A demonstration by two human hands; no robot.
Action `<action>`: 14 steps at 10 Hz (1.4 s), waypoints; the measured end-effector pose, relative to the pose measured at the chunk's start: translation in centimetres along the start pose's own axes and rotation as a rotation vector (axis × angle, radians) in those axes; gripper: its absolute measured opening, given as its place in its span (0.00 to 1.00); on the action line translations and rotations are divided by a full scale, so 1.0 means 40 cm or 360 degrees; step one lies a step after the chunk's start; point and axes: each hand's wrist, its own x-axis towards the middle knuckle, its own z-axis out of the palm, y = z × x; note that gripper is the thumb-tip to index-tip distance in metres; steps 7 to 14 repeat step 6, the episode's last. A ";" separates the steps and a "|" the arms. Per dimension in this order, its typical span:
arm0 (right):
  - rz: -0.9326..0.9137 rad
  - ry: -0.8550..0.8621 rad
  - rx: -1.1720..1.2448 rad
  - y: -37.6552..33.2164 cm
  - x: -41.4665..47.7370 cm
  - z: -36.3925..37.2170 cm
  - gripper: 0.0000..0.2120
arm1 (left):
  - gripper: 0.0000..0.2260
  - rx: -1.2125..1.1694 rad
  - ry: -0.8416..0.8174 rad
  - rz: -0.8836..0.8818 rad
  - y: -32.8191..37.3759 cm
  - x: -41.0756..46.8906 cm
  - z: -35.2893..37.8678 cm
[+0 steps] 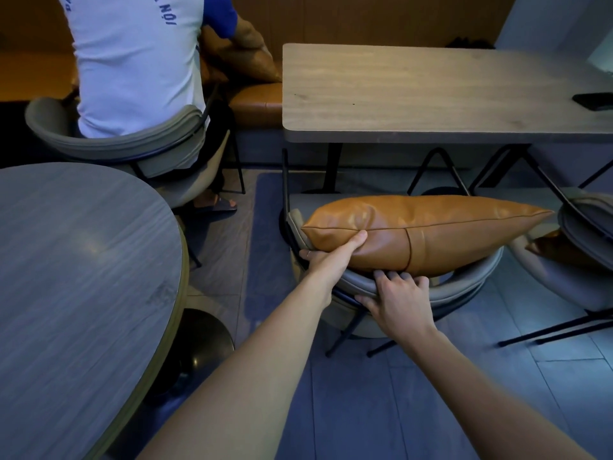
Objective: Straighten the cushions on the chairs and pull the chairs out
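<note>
Your hands at the grey chair (464, 287)

Your left hand (326, 257) grips the tan leather cushion (431, 227); your right hand (396, 302) clasps the chair's backrest.

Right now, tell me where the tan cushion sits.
The tan cushion lies centre-right in the head view, across the grey chair before the rectangular table, left hand gripping it.
</note>
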 end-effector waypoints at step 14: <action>0.0272 -0.0584 0.0816 0.069 0.029 -0.441 0.28 | 0.12 0.2274 -0.0294 0.0451 0.236 -0.280 -0.032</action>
